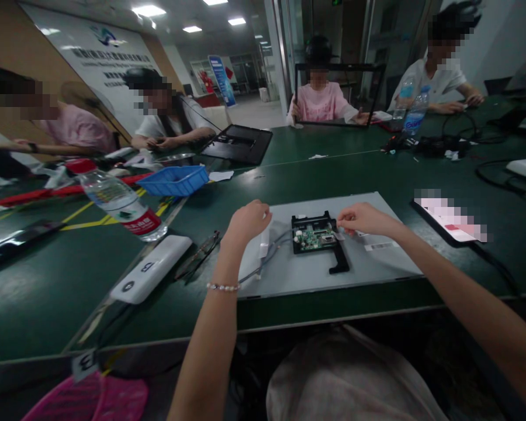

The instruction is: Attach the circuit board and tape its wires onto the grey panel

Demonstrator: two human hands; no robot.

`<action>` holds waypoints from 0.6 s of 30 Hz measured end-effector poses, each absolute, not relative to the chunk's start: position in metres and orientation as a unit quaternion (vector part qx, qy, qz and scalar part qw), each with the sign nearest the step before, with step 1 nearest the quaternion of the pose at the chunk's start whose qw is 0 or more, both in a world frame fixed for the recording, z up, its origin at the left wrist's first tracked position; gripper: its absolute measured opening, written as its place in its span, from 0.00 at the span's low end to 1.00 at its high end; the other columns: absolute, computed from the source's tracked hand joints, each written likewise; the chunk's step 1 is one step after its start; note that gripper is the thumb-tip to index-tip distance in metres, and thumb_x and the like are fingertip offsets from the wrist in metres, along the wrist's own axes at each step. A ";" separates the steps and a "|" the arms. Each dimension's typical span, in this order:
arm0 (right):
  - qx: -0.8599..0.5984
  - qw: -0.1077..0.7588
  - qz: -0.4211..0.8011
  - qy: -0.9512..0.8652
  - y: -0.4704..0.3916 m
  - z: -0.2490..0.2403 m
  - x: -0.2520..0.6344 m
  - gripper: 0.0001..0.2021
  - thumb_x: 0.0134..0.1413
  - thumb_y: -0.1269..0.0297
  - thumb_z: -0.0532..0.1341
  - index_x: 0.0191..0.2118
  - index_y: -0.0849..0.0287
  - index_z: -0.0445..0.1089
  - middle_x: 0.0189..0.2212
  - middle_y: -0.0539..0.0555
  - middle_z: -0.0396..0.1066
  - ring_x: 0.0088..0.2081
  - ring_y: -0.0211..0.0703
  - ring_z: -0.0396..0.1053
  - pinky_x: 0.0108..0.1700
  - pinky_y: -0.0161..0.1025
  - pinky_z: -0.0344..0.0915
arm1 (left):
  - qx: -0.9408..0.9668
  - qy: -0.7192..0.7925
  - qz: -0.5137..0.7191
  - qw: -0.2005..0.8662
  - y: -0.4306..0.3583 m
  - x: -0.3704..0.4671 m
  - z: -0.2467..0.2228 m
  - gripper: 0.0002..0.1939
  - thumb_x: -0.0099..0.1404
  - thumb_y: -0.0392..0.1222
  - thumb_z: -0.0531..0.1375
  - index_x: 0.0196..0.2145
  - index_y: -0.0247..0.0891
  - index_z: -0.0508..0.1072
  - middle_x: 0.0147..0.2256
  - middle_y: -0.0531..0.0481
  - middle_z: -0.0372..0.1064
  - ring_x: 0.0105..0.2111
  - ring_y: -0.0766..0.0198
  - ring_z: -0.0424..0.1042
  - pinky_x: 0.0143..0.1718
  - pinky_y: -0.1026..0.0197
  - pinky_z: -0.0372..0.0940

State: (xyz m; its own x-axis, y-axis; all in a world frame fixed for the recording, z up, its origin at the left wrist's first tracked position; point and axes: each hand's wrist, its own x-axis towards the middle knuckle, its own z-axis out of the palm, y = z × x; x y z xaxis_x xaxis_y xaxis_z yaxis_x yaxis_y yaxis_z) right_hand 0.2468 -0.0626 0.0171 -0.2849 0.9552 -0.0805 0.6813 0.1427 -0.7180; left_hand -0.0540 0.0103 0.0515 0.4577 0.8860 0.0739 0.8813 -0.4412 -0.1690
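A flat grey panel (284, 278) lies near the table's front edge. On it rests a black plastic bracket (341, 257) around a green circuit board (313, 238). My right hand (368, 221) is closed in a pinch at the bracket's upper right corner, beside a small pale strip; what the fingertips hold is too small to name. Above the panel's left side, my left hand (249, 223) is curled with its fingers together, their contents hidden. Just below it are a white strip (264, 242) and a grey cable (269, 255) running to the board.
To the left are eyeglasses (198, 256), a white power bank (151, 269), a water bottle (120, 202) and a blue tray (175, 180). A phone (449, 222) with a cable lies right. Several people sit around; one opposite holds a black frame (339, 124).
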 end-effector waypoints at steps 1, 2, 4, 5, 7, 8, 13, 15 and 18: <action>-0.562 0.203 0.337 -0.727 -0.063 0.016 0.247 0.10 0.53 0.62 0.57 0.34 0.61 0.73 0.24 0.53 0.73 0.25 0.39 0.71 0.24 0.32 0.60 | -0.851 -0.520 0.021 0.073 0.013 -0.058 0.051 0.17 0.65 0.46 0.49 0.37 0.37 0.75 0.39 0.44 0.71 0.37 0.59 0.71 0.38 0.62 0.63; -0.562 0.201 0.338 -0.728 -0.063 0.016 0.246 0.10 0.53 0.62 0.56 0.34 0.61 0.73 0.24 0.53 0.73 0.25 0.39 0.71 0.24 0.32 0.60 | -0.855 -0.516 0.030 0.049 0.015 -0.062 0.051 0.16 0.64 0.46 0.50 0.36 0.37 0.75 0.38 0.45 0.72 0.37 0.59 0.71 0.38 0.63 0.63; -0.560 0.197 0.335 -0.732 -0.063 0.016 0.246 0.10 0.53 0.62 0.56 0.33 0.61 0.73 0.24 0.52 0.73 0.25 0.39 0.71 0.25 0.32 0.60 | -0.865 -0.501 0.040 -0.003 0.019 -0.066 0.050 0.15 0.62 0.45 0.51 0.35 0.37 0.75 0.36 0.46 0.73 0.37 0.60 0.72 0.38 0.65 0.63; -0.560 0.197 0.332 -0.733 -0.063 0.016 0.246 0.10 0.53 0.62 0.56 0.33 0.61 0.73 0.24 0.52 0.73 0.25 0.39 0.71 0.25 0.32 0.60 | -0.870 -0.490 0.041 -0.026 0.020 -0.067 0.050 0.14 0.61 0.43 0.52 0.35 0.36 0.75 0.36 0.47 0.74 0.37 0.61 0.72 0.38 0.65 0.63; -0.562 0.200 0.328 -0.732 -0.064 0.017 0.245 0.11 0.53 0.62 0.56 0.33 0.61 0.73 0.24 0.52 0.73 0.25 0.39 0.70 0.25 0.32 0.60 | -0.881 -0.468 0.040 -0.059 0.021 -0.068 0.051 0.12 0.58 0.40 0.53 0.35 0.36 0.75 0.35 0.48 0.74 0.36 0.63 0.72 0.38 0.67 0.62; -0.564 0.203 0.324 -0.732 -0.064 0.017 0.245 0.11 0.53 0.62 0.56 0.33 0.61 0.73 0.24 0.52 0.73 0.25 0.38 0.70 0.25 0.32 0.59 | -0.886 -0.457 0.040 -0.070 0.022 -0.069 0.051 0.12 0.57 0.39 0.53 0.34 0.36 0.76 0.35 0.49 0.74 0.35 0.63 0.72 0.38 0.67 0.62; -0.556 0.225 0.283 -0.748 -0.066 0.021 0.243 0.12 0.53 0.62 0.56 0.34 0.62 0.74 0.22 0.52 0.72 0.24 0.38 0.68 0.27 0.33 0.58 | -0.888 -0.444 0.018 -0.117 0.023 -0.072 0.056 0.12 0.55 0.39 0.53 0.33 0.37 0.76 0.33 0.51 0.75 0.35 0.64 0.71 0.37 0.68 0.62; -0.557 0.230 0.273 -0.750 -0.067 0.022 0.243 0.12 0.53 0.62 0.55 0.33 0.62 0.74 0.22 0.52 0.72 0.24 0.38 0.68 0.27 0.33 0.58 | -0.882 -0.448 0.006 -0.144 0.022 -0.074 0.061 0.12 0.54 0.39 0.54 0.32 0.36 0.76 0.32 0.51 0.75 0.33 0.64 0.71 0.35 0.68 0.62; -0.563 0.235 0.263 -0.747 -0.068 0.023 0.241 0.12 0.53 0.62 0.55 0.33 0.61 0.74 0.23 0.52 0.72 0.23 0.37 0.67 0.26 0.33 0.57 | -0.869 -0.452 -0.015 -0.203 0.018 -0.074 0.069 0.12 0.53 0.41 0.55 0.32 0.34 0.76 0.28 0.51 0.73 0.29 0.66 0.69 0.31 0.68 0.62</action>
State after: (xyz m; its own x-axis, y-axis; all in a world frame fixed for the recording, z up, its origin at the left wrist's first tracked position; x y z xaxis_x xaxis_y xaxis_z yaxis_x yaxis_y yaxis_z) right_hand 0.2412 -0.0680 0.0228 -0.2559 0.9651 0.0559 0.7172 0.2283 -0.6584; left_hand -0.0741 0.0175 0.0693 0.5915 0.7905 -0.1585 0.7787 -0.5092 0.3664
